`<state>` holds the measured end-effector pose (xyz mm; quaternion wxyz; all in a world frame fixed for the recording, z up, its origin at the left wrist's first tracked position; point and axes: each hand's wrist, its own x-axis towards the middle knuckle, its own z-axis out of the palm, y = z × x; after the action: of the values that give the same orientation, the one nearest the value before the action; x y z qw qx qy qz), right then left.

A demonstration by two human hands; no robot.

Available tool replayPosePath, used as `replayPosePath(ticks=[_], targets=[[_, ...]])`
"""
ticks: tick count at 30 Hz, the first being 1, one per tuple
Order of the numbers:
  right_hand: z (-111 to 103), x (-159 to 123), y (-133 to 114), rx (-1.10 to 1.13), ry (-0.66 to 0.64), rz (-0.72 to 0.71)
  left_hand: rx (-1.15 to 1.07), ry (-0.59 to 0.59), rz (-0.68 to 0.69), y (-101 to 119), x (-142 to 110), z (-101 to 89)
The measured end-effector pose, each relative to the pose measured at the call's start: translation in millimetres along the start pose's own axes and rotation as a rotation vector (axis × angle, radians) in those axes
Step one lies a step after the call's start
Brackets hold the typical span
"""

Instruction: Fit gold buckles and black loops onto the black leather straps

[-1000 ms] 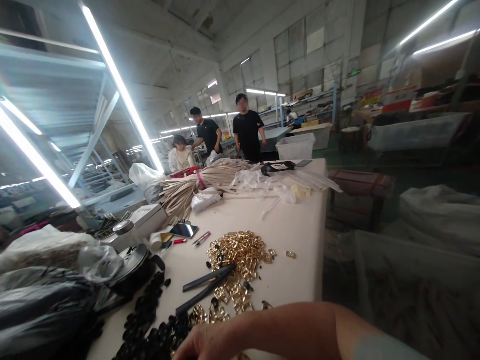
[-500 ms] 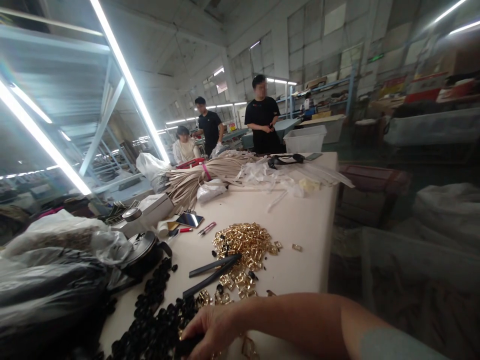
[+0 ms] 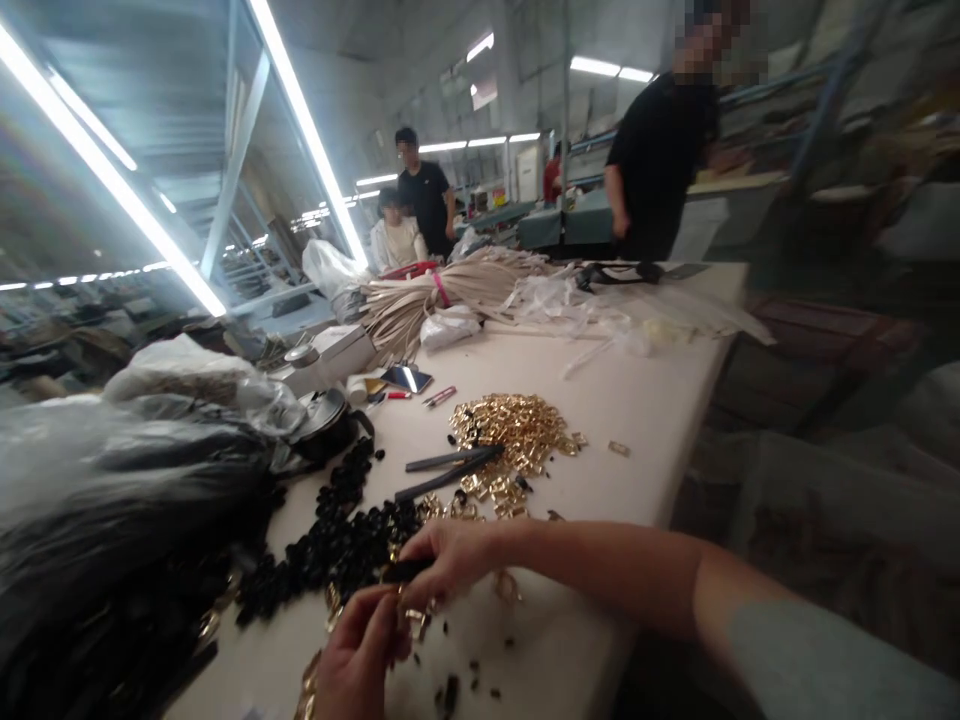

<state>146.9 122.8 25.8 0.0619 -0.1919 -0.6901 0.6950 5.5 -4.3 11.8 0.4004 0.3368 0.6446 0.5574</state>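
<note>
My right hand (image 3: pixel 454 555) reaches in from the right, its thumb and fingers closed around a short black strip (image 3: pixel 409 571). Just below it, the fingertips of my left hand (image 3: pixel 364 640) are pinched together and meet the end of that grip. Whatever lies between the left fingertips is too small and blurred to name. Heaped black round pieces (image 3: pixel 330 545) lie behind and left of both hands. Beyond the right hand is a pile of gold metal buckles (image 3: pixel 517 430), with two dark strips (image 3: pixel 450 470) at its near edge. A few loose gold buckles lie around the hands.
Dark plastic bags (image 3: pixel 150 450) fill the left side beside a round black tin (image 3: pixel 326 425). A phone (image 3: pixel 407 377) and a pink-handled tool (image 3: pixel 440 396) lie farther back. Bundled beige strips (image 3: pixel 442 285) cover the far end. The table edge (image 3: pixel 675 470) runs along the right.
My left hand has come into view from below and met the right. The view has shifted, so the table sits higher. The nearest person in black has moved to the right.
</note>
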Motion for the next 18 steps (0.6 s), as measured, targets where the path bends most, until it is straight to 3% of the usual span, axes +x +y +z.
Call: replayPosePath(ticks=[6, 9, 14, 18], targets=[[-4, -5, -18, 0.118, 0.037, -0.032, -0.106, -0.16, 0.025, 10, -5, -0.9], [-4, -2, -15, 0.14, 0.01, -0.001, -0.087, -0.136, 0.028, 7, -3, 0.6], [3, 0, -11, 0.054, -0.139, -0.013, -0.061, -0.107, 0.063, 5, -2, 2.6], [0, 1, -8, 0.055, -0.059, 0.002, -0.075, -0.11, 0.073, 6, -1, 2.9]])
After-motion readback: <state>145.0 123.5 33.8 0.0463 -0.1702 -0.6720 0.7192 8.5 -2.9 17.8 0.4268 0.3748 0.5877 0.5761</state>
